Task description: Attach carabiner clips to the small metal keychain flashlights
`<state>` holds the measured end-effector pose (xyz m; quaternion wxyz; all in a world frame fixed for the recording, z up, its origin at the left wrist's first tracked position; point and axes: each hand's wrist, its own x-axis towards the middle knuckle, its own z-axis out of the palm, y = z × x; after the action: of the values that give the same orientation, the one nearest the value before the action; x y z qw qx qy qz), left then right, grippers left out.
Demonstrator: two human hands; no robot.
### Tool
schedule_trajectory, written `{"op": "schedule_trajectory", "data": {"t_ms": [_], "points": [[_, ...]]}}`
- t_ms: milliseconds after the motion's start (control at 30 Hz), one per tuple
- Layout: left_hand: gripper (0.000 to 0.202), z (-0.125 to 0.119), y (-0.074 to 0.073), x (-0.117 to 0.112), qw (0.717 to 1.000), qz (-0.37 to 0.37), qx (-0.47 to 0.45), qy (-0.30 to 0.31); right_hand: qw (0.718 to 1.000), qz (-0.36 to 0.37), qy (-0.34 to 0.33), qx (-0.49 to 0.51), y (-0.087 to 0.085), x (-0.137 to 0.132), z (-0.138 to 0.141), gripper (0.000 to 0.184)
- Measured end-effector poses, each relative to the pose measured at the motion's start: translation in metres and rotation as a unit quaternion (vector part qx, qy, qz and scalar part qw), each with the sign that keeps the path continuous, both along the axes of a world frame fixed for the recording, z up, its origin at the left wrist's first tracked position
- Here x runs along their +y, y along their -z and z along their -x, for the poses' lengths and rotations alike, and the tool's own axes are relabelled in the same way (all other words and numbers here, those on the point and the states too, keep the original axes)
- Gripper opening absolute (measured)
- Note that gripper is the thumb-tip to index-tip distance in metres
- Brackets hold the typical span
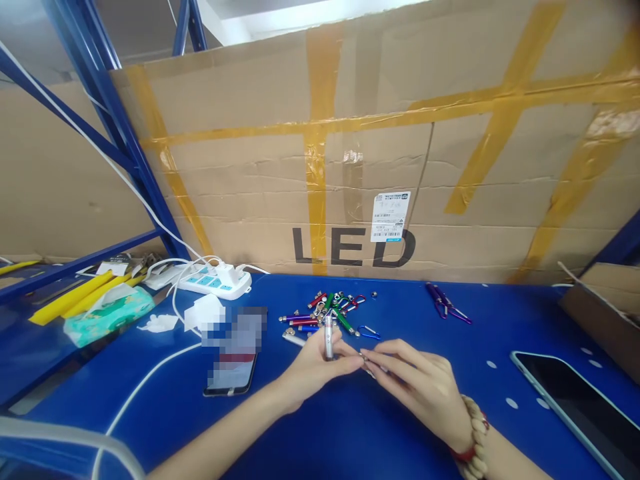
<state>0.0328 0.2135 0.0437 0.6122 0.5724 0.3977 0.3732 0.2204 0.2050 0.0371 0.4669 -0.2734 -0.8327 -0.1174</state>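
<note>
My left hand (320, 365) is closed around a small silver keychain flashlight (329, 339), held upright above the blue table (350, 427). My right hand (417, 383) pinches a tiny part I cannot make out at its fingertips, touching the left hand's fingers. Just behind both hands lies a pile of small coloured keychain flashlights (333, 310) in red, green, blue and silver, with carabiner clips.
A phone (233, 370) on a white cable lies left of my hands. A power strip (215, 280), tissue pack (107, 313) and yellow bars (75, 297) sit far left. Purple flashlights (445, 303) lie right; a dark tablet (580, 407) at right. A taped cardboard box (380, 153) marked LED walls the back.
</note>
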Motion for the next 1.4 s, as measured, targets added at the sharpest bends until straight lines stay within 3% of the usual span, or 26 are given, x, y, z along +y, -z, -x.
{"op": "schedule_trajectory", "data": {"t_ms": [167, 367, 900, 1067, 1300, 1400], "points": [[0.028, -0.002, 0.003, 0.002, 0.985, -0.142, 0.097, 0.021, 0.998, 0.035, 0.025, 0.041, 0.000, -0.002, 0.002, 0.017], [0.019, -0.010, 0.008, -0.008, 0.943, -0.252, 0.211, 0.058, 0.999, -0.009, 0.008, 0.049, -0.006, -0.009, 0.004, 0.013], [0.019, -0.012, 0.006, -0.012, 0.967, -0.184, 0.144, 0.099, 0.996, 0.060, -0.031, 0.051, -0.001, -0.011, 0.008, 0.011], [0.019, -0.009, 0.005, -0.012, 0.955, -0.202, 0.193, 0.095, 0.996, 0.052, -0.017, 0.069, 0.001, -0.010, 0.007, 0.008], [0.022, -0.001, 0.004, -0.004, 0.912, -0.279, 0.294, 0.069, 0.988, 0.153, -0.028, 0.017, -0.001, -0.010, 0.011, 0.016], [0.020, 0.010, -0.005, 0.004, 0.919, -0.268, 0.284, 0.061, 0.988, 0.155, -0.011, 0.018, 0.000, -0.009, 0.010, 0.014]]}}
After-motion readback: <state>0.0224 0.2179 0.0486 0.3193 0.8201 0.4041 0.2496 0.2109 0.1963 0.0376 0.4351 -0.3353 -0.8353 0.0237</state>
